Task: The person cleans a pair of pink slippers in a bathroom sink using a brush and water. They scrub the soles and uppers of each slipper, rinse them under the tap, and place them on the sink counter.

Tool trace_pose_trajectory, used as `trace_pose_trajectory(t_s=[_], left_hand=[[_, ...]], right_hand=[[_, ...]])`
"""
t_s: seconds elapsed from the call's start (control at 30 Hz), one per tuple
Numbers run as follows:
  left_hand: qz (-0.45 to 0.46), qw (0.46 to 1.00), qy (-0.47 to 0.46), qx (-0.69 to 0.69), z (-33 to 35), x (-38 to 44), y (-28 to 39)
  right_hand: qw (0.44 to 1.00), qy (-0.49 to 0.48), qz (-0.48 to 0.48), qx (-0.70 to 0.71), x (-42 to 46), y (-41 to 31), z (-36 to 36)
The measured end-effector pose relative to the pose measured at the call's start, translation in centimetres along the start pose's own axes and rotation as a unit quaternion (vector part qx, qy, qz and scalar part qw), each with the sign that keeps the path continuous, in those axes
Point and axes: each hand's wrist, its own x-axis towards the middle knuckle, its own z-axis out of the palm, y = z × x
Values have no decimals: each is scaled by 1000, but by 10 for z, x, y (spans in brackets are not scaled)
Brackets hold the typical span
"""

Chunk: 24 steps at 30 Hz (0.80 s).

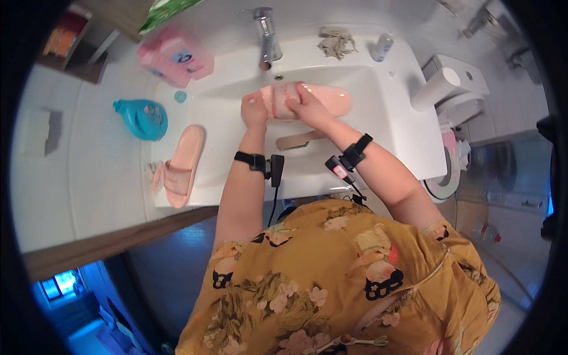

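A pink slide sandal (338, 101) with a clear strap lies sideways over the basin of a white sink (355, 155). My left hand (254, 111) grips one end of it. My right hand (310, 106) holds it by the strap, thumb on top. Below the sandal, a brush (293, 141) rests in the basin, bristles to the lower side, its handle end partly behind my right wrist. A matching pink sandal (188, 151) sits on the sink's left ledge. The chrome faucet (267, 35) stands just beyond my hands; whether water runs is not clear.
Pink bottles (182, 57), a teal detergent bottle (142, 119) and a teal cap (180, 96) stand at left. A crumpled cloth (337, 43) and a small spray can (383, 46) are on the back rim. A white paper roll (437, 88) and a toilet (446, 173) are at right.
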Motion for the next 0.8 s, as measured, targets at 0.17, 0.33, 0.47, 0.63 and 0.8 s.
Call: trace_pose_trajectory(t_s=[0.17,0.33,0.47,0.63,0.8], left_hand=[[-138,981,-45,-128,16,8,-3],[-122,963,-120,-210,2,-11,20],[-184,908,-152,-345,-3,-56,48],[-109,956,-64,-264,-27,-30,7],[-63,976,-35,-205,-68,-24,0]], right_hand=[[999,-30,-1,44,-1,13,-16],[974,-2,92,208,2,20,-15],[920,-20,151,362,14,33,-11],[978,-114,170,-42,53,87,-31],[828,-229,39,-511,23,117,-6]])
